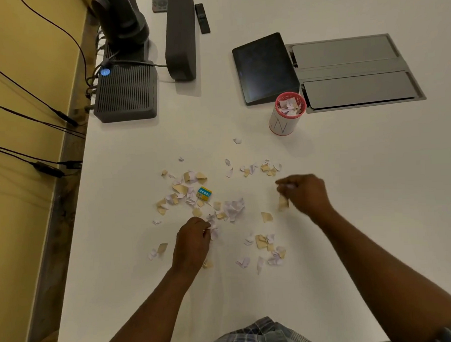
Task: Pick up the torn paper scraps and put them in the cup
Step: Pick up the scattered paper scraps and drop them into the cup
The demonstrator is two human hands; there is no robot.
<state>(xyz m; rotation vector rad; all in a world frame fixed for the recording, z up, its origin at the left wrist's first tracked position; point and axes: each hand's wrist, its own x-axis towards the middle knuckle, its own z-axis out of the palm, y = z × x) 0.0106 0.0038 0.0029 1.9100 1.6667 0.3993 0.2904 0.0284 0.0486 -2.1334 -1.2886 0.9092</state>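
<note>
Single head cam, steep down-fwd over table (349,191), close to hands.

Matt white table (349,191), crumpled paper scraps (232,208), prob. paper cup (281,121) w/ red rim.

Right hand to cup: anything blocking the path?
Nothing visible. Between the right hand, which pinches paper scraps, and the cup lie only flat loose scraps on the table. The cup's mouth is open, already holding scraps.
</note>
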